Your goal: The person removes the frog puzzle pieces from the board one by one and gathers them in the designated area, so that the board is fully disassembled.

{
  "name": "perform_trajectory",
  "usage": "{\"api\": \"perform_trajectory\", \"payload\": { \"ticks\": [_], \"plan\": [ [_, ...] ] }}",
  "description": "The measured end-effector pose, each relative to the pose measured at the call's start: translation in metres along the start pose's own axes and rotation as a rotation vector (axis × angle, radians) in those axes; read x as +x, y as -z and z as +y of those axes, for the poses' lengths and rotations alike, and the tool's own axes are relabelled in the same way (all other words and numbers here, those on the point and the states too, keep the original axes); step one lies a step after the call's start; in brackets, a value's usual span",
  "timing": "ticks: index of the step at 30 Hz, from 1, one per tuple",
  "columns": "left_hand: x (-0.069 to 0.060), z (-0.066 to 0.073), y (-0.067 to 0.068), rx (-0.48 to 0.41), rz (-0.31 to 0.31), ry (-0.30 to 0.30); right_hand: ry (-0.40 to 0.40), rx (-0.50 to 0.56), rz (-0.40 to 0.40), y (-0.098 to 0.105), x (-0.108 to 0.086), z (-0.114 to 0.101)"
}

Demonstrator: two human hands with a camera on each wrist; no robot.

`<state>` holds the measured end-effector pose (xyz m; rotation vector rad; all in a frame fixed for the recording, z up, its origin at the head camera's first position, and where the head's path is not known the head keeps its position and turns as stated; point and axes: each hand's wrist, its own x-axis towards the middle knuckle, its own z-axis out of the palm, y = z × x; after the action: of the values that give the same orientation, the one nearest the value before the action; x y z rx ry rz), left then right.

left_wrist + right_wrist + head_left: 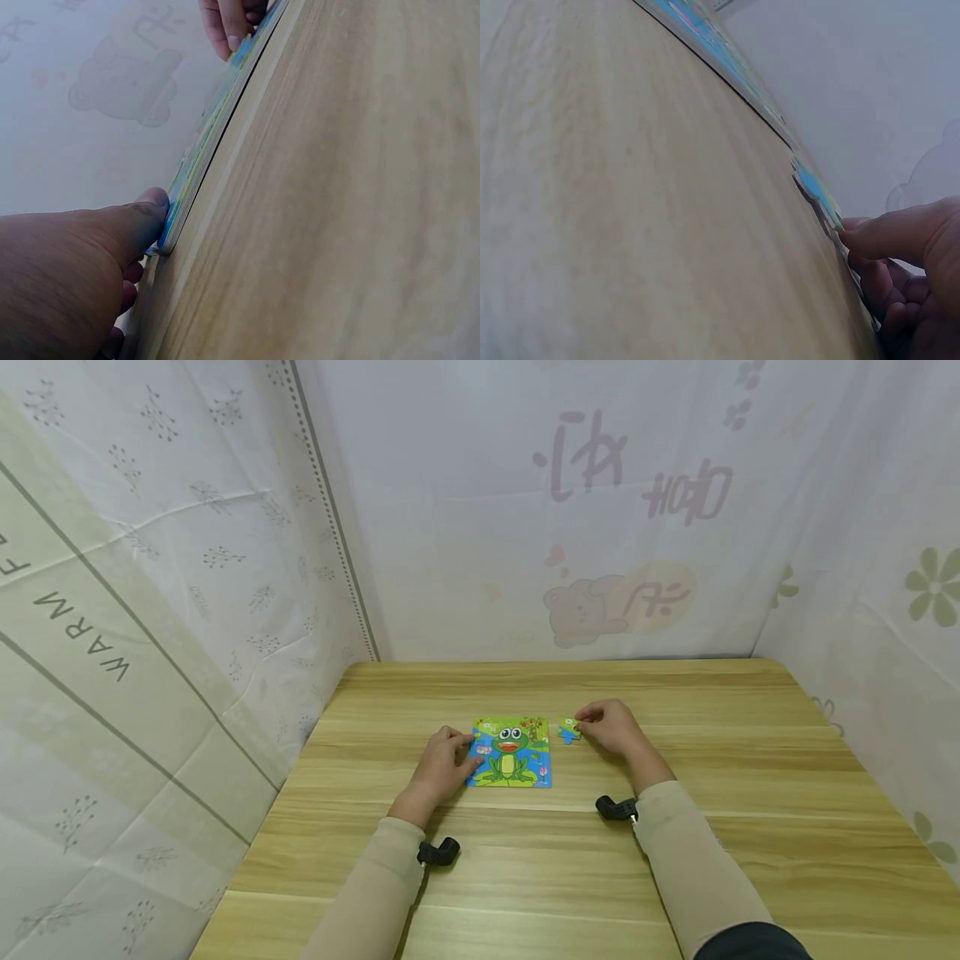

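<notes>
A square jigsaw puzzle (pixel 508 766) with a green frog on a blue and green ground lies flat on the table. My left hand (pixel 440 766) holds its left edge, the thumb lying over the lower part; in the left wrist view the thumb (pixel 150 214) meets the board's corner. Just right of the puzzle, my right hand (pixel 611 727) pinches a small green and blue puzzle piece (pixel 569 731) with a white flower. The right wrist view shows this piece (pixel 814 186) low over the table, apart from the board, between thumb and fingers.
The wooden table (pixel 517 877) reaches back to a pale printed curtain (pixel 465 527). More curtains hang at the left (pixel 187 635) and right (pixel 885 635). Each wrist carries a black camera mount, one on the left (pixel 438 852) and one on the right (pixel 617 808).
</notes>
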<state>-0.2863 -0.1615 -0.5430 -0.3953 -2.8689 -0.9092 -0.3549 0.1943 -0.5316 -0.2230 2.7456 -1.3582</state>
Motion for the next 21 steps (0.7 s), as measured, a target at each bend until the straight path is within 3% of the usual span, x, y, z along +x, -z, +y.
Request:
{"api": "perform_trajectory", "payload": {
  "ticks": [21],
  "plan": [
    [-0.0006,0.0006,0.0016,-0.018,-0.009,0.004,-0.004,-0.005,-0.011,0.0051,-0.0035,-0.0012]
  ]
}}
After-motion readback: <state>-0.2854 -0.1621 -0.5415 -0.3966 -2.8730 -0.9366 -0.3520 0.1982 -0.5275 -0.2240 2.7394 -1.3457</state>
